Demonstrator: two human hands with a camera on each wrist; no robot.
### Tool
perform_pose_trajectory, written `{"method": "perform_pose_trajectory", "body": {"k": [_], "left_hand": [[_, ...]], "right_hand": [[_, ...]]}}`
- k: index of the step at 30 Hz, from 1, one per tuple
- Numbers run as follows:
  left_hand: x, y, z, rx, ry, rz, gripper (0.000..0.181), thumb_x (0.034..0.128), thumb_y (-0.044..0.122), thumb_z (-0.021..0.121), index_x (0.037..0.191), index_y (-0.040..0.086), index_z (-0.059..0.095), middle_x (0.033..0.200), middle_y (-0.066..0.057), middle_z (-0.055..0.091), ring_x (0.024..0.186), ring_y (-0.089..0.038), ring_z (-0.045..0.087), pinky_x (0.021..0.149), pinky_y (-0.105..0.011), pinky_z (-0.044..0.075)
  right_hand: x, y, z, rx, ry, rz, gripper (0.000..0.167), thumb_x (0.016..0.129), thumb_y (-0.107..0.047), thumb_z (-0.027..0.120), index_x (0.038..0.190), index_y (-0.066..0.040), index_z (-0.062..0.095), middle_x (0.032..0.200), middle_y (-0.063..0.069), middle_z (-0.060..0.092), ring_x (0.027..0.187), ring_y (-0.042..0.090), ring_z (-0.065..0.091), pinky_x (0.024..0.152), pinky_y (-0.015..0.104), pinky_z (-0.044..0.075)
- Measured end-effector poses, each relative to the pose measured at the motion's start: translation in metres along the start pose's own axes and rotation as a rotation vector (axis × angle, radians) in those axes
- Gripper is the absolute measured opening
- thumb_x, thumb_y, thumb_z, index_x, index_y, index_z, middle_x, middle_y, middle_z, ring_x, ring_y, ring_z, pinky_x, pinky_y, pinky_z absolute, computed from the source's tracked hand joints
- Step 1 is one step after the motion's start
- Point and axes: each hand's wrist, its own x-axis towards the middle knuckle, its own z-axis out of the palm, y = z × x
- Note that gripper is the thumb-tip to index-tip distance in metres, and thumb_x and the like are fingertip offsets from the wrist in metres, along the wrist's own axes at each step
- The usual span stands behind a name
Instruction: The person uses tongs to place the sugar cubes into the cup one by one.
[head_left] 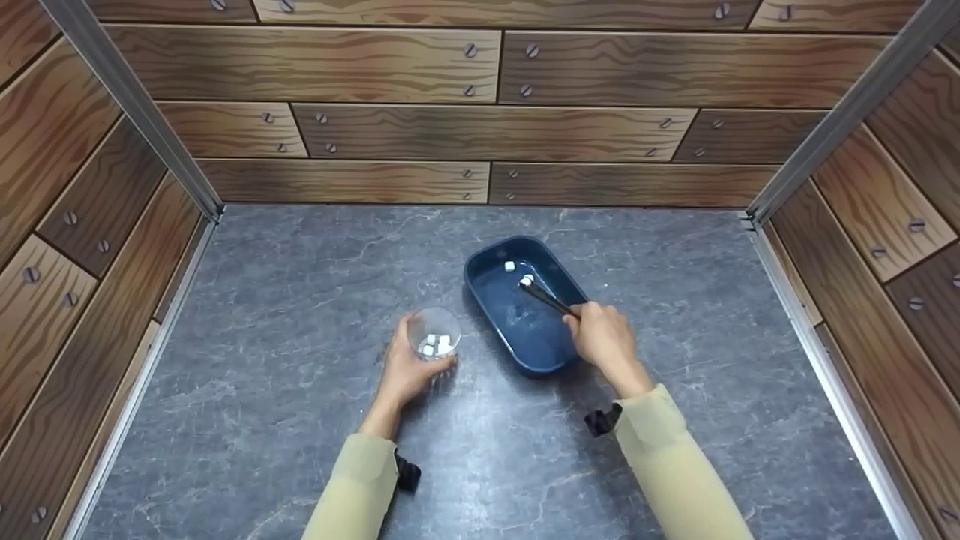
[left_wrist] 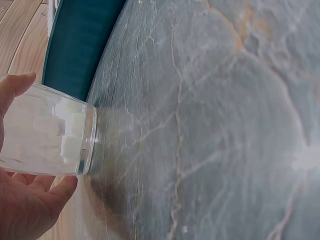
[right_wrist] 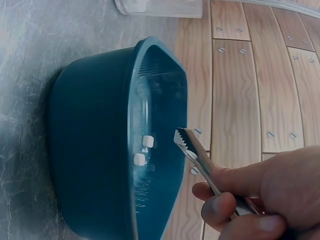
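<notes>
My left hand [head_left: 403, 373] [left_wrist: 30, 207] curls round a clear glass [head_left: 431, 324] [left_wrist: 40, 132] standing on the grey surface, with several white cubes [head_left: 444, 341] [left_wrist: 72, 147] at its bottom. To its right, a dark blue basin [head_left: 536, 349] [right_wrist: 92, 145] holds two visible white cubes [head_left: 510, 266] [right_wrist: 139, 159]. My right hand [head_left: 602, 341] [right_wrist: 285, 192] grips metal tongs [head_left: 551, 299] [right_wrist: 201, 165] over the basin. In the right wrist view the toothed tips are close together, with no cube visible between them; in the head view they overlap one cube.
The grey marbled surface [head_left: 285, 300] [left_wrist: 210, 150] lies under glass and basin. Wood-patterned panels [head_left: 397, 67] [right_wrist: 235, 100] enclose it at the back and both sides, with metal rails [head_left: 142, 105] at the corners. In the left wrist view, the basin's wall [left_wrist: 80, 45] stands just beyond the glass.
</notes>
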Motion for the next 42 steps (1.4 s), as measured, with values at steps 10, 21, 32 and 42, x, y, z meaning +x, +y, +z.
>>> {"method": "perform_pose_trajectory", "body": {"k": [10, 21, 32, 42], "left_hand": [[0.0, 0.0, 0.0, -0.026, -0.014, -0.03, 0.1, 0.0634, 0.019, 0.091, 0.145, 0.001, 0.036, 0.138, -0.026, 0.048, 0.124, -0.04, 0.048, 0.105, -0.051, 0.038], [-0.002, -0.001, 0.001, -0.028, 0.006, 0.005, 0.099, 0.0618, 0.019, 0.092, 0.143, 0.0, 0.038, 0.135, -0.026, 0.051, 0.122, -0.04, 0.05, 0.105, -0.05, 0.038], [0.0, -0.001, 0.0, -0.034, -0.008, -0.002, 0.099, 0.0631, 0.019, 0.091, 0.143, -0.001, 0.037, 0.136, -0.026, 0.05, 0.123, -0.04, 0.049, 0.105, -0.05, 0.038], [0.0, -0.001, 0.001, -0.053, -0.004, 0.013, 0.099, 0.0623, 0.016, 0.091, 0.143, -0.003, 0.037, 0.137, -0.026, 0.049, 0.125, -0.039, 0.048, 0.107, -0.048, 0.036]], "right_hand": [[-0.015, -0.003, -0.009, 0.034, 0.031, -0.061, 0.026, 0.098, -0.021, 0.062, 0.117, -0.006, 0.072, 0.087, 0.015, 0.07, 0.06, 0.026, 0.055, 0.051, 0.039, 0.043], [-0.041, -0.023, -0.02, 0.133, 0.053, -0.155, 0.026, 0.098, -0.02, 0.062, 0.118, -0.007, 0.072, 0.069, 0.006, 0.06, 0.048, 0.017, 0.045, 0.046, 0.031, 0.036], [-0.056, -0.054, -0.004, 0.143, 0.095, -0.377, 0.009, 0.094, -0.018, 0.067, 0.088, -0.014, 0.073, 0.055, -0.008, 0.043, 0.047, 0.012, 0.041, 0.045, 0.03, 0.037], [-0.058, -0.072, 0.005, 0.093, 0.118, -0.456, 0.009, 0.094, -0.023, 0.067, 0.093, -0.015, 0.072, 0.068, -0.001, 0.062, 0.055, 0.02, 0.056, 0.05, 0.039, 0.045]]}}
